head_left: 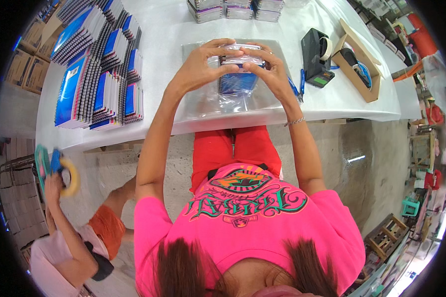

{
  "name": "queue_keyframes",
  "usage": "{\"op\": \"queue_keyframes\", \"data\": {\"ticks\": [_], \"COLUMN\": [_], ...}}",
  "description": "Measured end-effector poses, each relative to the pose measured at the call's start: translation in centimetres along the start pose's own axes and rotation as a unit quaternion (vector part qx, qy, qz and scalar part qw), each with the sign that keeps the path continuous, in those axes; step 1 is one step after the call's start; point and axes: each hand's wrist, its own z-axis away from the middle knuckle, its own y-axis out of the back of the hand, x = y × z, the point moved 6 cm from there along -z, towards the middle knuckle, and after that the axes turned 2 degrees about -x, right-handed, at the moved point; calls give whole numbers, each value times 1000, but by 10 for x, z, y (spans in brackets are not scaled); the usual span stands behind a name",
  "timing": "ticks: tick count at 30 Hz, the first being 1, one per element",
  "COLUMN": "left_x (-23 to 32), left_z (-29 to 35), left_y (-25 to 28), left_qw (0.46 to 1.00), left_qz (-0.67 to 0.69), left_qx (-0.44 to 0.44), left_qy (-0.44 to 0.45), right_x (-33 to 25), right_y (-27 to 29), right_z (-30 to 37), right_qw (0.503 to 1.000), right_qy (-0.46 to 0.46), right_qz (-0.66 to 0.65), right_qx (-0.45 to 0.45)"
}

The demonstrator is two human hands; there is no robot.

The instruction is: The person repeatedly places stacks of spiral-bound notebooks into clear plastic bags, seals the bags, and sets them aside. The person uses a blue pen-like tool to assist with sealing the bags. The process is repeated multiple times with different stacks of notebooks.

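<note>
A small stack of spiral notebooks (237,85) with a blue cover lies in front of me on the table, with shiny clear plastic over it. My left hand (202,65) curves round its left side, the thumb along the near top edge. From the other side my right hand (271,69) grips the same stack, and the fingertips of both hands almost meet above it. Under and around the notebooks is spread a clear plastic sheet (198,104). The palms hide part of the stack's sides.
Piles of blue spiral notebooks (74,89) fill the table's left side; wrapped stacks (240,11) stand at the far edge. To the right are blue-handled snips (301,85), a black tape dispenser (316,59) and an open cardboard box (369,88). Another person (74,247) holds a yellow tape roll (73,177) at lower left.
</note>
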Motion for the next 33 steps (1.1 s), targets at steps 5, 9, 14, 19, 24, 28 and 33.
{"op": "queue_keyframes", "data": {"ticks": [5,9,14,19,24,28,33], "left_x": [7,6,13,19,15,13,12], "left_z": [8,8,15,17,19,15,13], "left_y": [-8,-15,-14,-21,-20,-20,-18], "left_qw": [991,990,984,977,975,979,979], "left_qz": [-83,-56,-78,-39,-40,-13,-13], "left_qx": [73,93,126,155,168,156,153], "left_qy": [-79,-90,-101,-141,-137,-131,-133], "right_x": [-10,-16,-26,45,51,50,39], "right_y": [-2,0,111,249,260,266,259], "right_z": [11,16,29,80,75,72,81], "right_qw": [983,956,879,888,903,881,865], "right_qy": [60,110,67,-253,-278,-331,-242], "right_qz": [157,255,394,164,149,157,73], "right_qx": [80,98,261,347,291,299,433]}}
